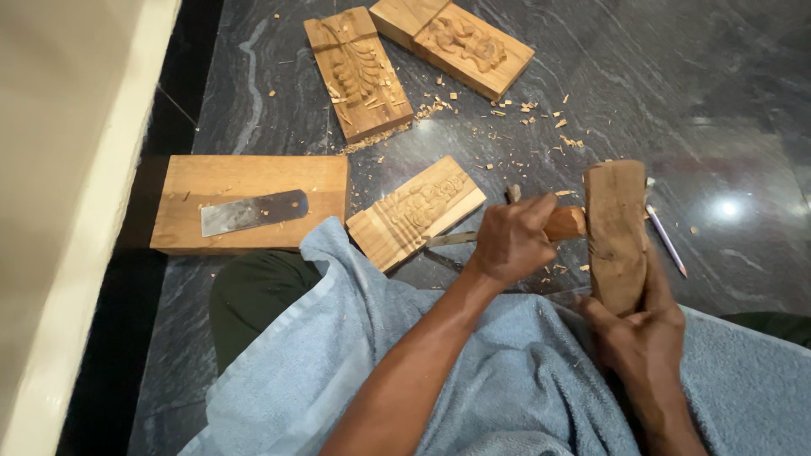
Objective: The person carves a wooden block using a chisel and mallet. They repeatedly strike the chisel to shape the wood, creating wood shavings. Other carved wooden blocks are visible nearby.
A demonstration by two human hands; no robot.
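A: What lies at the left side of the dark stone floor (642, 76)?

B: A plain wooden board (253, 181) lies there, near the pale wall, and a flat metal blade (252, 211) rests on it. Just beside its right end is a small carved block (416, 211), tilted, and its near corner touches the blue towel (507, 380) over the person's lap.

A: And toward the far edge of the floor?

B: Two more carved blocks are there, one with a leaf pattern (357, 72) and, to its right, one with a figure (452, 44). Their far ends lie close together. Wood chips (507, 108) are scattered around them.

A: What does the left hand do?

B: The left hand (511, 241) is closed around a chisel with a wooden handle (564, 224). The metal part of the chisel points toward the small carved block.

A: And the right hand?

B: The right hand (642, 325) grips the lower end of a wooden mallet (617, 232), which stands almost upright, its side touching the end of the chisel handle. Just to the right of the mallet, a pencil (667, 241) lies on the floor.
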